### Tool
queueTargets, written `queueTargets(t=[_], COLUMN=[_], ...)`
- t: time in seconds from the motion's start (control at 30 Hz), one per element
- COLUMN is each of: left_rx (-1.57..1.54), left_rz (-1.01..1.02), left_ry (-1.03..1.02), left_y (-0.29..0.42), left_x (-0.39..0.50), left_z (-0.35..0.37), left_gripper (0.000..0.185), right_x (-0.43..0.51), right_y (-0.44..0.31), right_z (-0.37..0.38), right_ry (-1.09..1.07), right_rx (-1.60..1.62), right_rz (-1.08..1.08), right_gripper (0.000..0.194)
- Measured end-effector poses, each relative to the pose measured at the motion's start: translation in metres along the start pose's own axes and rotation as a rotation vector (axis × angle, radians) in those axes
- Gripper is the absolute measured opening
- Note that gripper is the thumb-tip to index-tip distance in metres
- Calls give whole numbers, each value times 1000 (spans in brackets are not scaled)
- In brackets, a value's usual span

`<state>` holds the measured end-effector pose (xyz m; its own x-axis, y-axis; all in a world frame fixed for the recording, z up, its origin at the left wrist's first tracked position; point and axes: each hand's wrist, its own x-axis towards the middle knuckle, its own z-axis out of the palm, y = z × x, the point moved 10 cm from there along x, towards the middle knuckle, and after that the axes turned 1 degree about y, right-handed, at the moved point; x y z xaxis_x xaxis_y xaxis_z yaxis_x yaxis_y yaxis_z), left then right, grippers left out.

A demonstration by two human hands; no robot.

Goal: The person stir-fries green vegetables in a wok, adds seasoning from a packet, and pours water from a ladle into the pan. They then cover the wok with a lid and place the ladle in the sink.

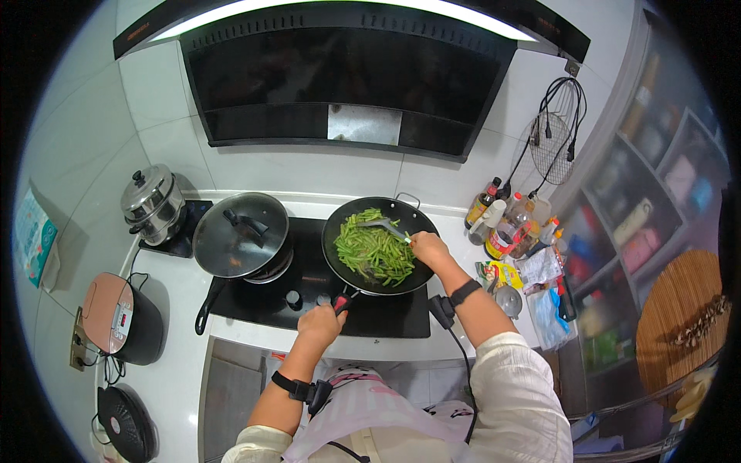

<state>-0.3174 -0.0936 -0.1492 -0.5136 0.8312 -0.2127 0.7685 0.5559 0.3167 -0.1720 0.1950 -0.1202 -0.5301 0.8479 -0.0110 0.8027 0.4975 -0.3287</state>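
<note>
My left hand (319,325) grips the red and black handle of a black wok (426,254) on the right side of the cooktop (376,324). Cut green beans (373,249), or similar green stalks, fill much of the wok's bottom. In my right hand (429,250) is the handle of a grey spatula (379,223), whose head rests among the green pieces. To the left, a black pan with a glass lid (246,234) sits on the other burner, its handle pointing down and left. A control knob (294,300) shows beside my left hand.
A steel steamer pot (151,202), a rice cooker (118,318) and a round black appliance (123,425) stand at the left. Sauce bottles (482,205), a yellow packet (499,273) and a small glass lid (508,302) lie at the right. A range hood (347,75) hangs above; a cable runs from my right wrist.
</note>
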Motion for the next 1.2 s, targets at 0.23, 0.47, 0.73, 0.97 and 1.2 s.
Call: queueTargets(t=[0.23,0.47,0.73,0.97,1.2], left_rx=[-24,-23,-9,16,-12], left_rz=[29,9,5,16,18], left_ry=[41,2,8,42,48], left_y=[0,-1,0,2,1], left_x=[1,3,0,2,0], left_z=[0,3,3,3,0], left_gripper=[51,51,54,54,53], right_x=[-6,-19,-16,-17,-29], right_y=[33,39,17,-33,15], right_z=[-19,-95,-25,26,-46], right_ry=[-307,-275,-162,-157,-229], right_rx=[-465,-700,8,-48,-240], right_rz=[-109,-208,-201,-200,-235], right_gripper=[25,22,23,23,23])
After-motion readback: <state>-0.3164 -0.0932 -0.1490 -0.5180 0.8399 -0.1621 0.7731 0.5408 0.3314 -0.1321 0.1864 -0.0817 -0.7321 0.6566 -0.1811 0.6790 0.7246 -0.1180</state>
